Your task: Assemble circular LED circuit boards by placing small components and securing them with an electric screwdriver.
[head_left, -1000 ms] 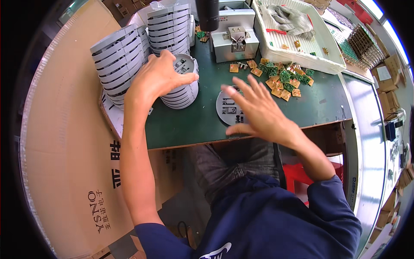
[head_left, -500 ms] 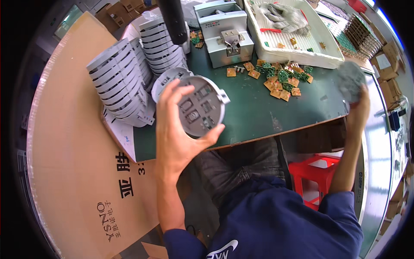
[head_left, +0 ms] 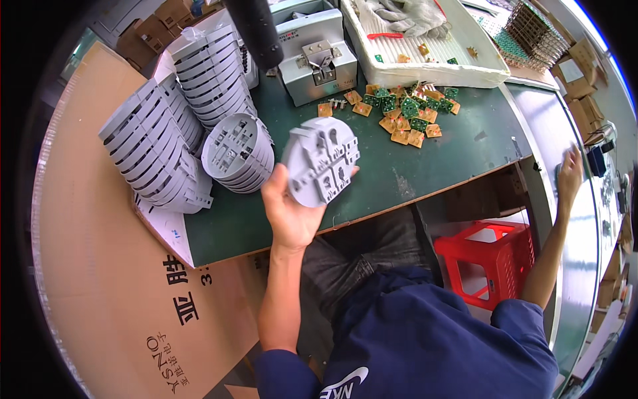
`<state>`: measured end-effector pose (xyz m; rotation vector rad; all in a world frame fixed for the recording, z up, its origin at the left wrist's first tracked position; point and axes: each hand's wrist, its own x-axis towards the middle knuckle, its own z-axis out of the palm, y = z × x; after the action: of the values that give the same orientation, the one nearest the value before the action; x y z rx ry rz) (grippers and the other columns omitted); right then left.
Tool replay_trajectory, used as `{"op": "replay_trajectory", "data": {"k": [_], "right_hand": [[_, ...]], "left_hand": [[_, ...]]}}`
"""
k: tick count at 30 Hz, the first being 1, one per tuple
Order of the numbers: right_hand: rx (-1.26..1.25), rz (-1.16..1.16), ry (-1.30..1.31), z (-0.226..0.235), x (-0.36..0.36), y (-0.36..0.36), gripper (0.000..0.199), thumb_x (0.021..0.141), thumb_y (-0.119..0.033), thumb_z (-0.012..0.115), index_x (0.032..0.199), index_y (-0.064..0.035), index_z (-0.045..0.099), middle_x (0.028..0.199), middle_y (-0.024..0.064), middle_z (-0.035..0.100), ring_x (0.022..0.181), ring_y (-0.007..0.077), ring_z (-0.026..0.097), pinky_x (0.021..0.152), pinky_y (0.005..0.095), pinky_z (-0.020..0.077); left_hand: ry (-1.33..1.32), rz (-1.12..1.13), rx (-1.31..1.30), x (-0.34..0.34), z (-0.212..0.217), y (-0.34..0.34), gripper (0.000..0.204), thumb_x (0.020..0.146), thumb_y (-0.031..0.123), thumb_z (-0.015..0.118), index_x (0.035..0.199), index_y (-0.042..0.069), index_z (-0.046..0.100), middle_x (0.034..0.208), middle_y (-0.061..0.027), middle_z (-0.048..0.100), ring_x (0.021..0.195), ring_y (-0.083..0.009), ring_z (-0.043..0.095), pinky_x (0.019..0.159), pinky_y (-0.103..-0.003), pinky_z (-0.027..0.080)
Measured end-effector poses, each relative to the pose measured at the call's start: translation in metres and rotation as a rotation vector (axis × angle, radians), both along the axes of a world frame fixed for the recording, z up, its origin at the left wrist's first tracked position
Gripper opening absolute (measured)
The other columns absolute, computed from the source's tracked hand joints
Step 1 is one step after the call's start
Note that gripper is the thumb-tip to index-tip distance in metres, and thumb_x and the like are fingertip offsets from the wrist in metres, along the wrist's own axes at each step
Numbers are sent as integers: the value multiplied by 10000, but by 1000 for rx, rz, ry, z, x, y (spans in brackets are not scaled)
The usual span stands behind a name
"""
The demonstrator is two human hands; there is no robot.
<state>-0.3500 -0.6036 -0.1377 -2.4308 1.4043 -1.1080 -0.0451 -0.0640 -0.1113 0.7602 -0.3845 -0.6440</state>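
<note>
Nearest to us are the navy shirt point(head_left: 432, 339) and dark trousers point(head_left: 362, 253), with a red stool point(head_left: 495, 286) to the right, below the table's edge. Our left hand point(head_left: 296, 209) grips a grey round housing point(head_left: 324, 163), thumb at its left side and fingers mostly hidden behind it. We have it raised and tilted over the front of the green table point(head_left: 432, 179), its clipped and slotted face showing. Our right hand point(head_left: 569, 174) reaches far out to the right, over the pale metallic surface point(head_left: 571, 266) beside the table; it is small and blurred, so we cannot tell whether it is spread, closed or holding something.

Just left of the held piece we have a short stack of grey housings point(head_left: 239, 149), and further left two taller stacks point(head_left: 149, 149) lean. Farther back, small orange and green circuit boards point(head_left: 405, 116) lie in a loose heap. Behind them stand a silver metal device point(head_left: 322, 73) and a white tray point(head_left: 458, 76) holding a grey glove point(head_left: 415, 18).
</note>
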Motion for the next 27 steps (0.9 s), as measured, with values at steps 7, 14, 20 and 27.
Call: {"op": "replay_trajectory", "data": {"k": [7, 14, 20, 27], "right_hand": [[74, 893, 227, 28, 196, 263, 354, 954, -278, 731, 1253, -105, 653, 994, 115, 653, 884, 245, 664, 741, 385, 538], [-111, 737, 286, 20, 219, 297, 395, 913, -371, 763, 1169, -101, 631, 1036, 120, 612, 929, 318, 655, 713, 453, 528], [-175, 731, 216, 9, 214, 291, 303, 896, -320, 779, 1072, -102, 663, 958, 92, 622, 892, 296, 638, 713, 426, 530], [-78, 853, 62, 0, 217, 290, 249, 861, -178, 825, 998, -47, 663, 934, 109, 651, 849, 286, 642, 740, 391, 525]], "left_hand": [[328, -148, -331, -3, -6, -3, 897, 969, 681, 455, 1592, 48, 328, 1529, -344, 422, 1348, -507, 506, 1092, -625, 452], [280, -26, -224, -6, -6, 8, 852, 980, 683, 447, 1538, 40, 411, 1488, -211, 525, 1302, -463, 561, 1062, -586, 480], [227, -26, -176, -7, -10, 1, 952, 935, 704, 522, 1578, 25, 343, 1563, -380, 344, 1371, -544, 460, 1110, -597, 436], [173, -12, -102, -26, -7, 39, 1019, 904, 734, 525, 1561, -23, 346, 1525, -401, 388, 1318, -550, 514, 1058, -595, 473]]}}
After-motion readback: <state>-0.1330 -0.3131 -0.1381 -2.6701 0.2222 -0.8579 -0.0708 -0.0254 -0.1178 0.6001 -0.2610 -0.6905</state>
